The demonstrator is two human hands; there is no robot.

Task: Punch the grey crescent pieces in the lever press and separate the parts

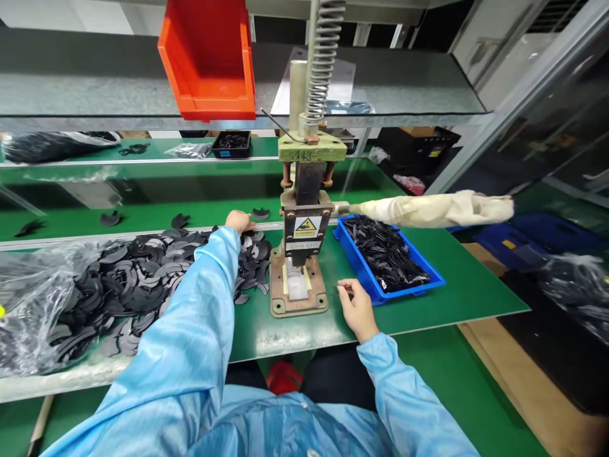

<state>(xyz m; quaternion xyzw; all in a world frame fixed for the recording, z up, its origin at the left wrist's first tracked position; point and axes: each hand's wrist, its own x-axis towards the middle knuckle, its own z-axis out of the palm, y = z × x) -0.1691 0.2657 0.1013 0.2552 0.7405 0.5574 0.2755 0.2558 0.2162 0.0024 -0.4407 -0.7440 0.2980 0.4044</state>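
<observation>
1. Nearest the lens, bottom of frame: shiny light-blue fabric coat [295, 428], both long sleeves reaching up and inward.
2. Left hand [239, 222]: left of frame centre, at the far edge of a broad heap of flat, black and dark-grey curved pieces [143, 266]. Fingers angled down and partly hidden; cannot tell whether they grip a piece.
3. Right hand [356, 309]: right of centre, low, between press and tray. Fingers loosely curled, thumb close to the forefinger; cannot tell whether anything small sits between the tips.
4. Heap spreads over the left half, crumpled clear plastic bag [28, 311] overlapping its left side.
5. Centre: upright metal hand press with dark front block and pale-green crosspiece [311, 149]; yellow triangular warning label on the block, steel coil spring [326, 57] above. Translucent whitish block [298, 285] on its base, below the ram.
6. Lever wrapped in cream cloth [428, 209] runs from the press toward the right, above a blue rectangular plastic tray [404, 293] filled with slender black parts [390, 254].
7. Press and tray both stand on a glossy green surface [466, 285].
8. Upper left of centre: orange-red plastic bin [216, 105], at the edge of a grey shelf [95, 89].
</observation>
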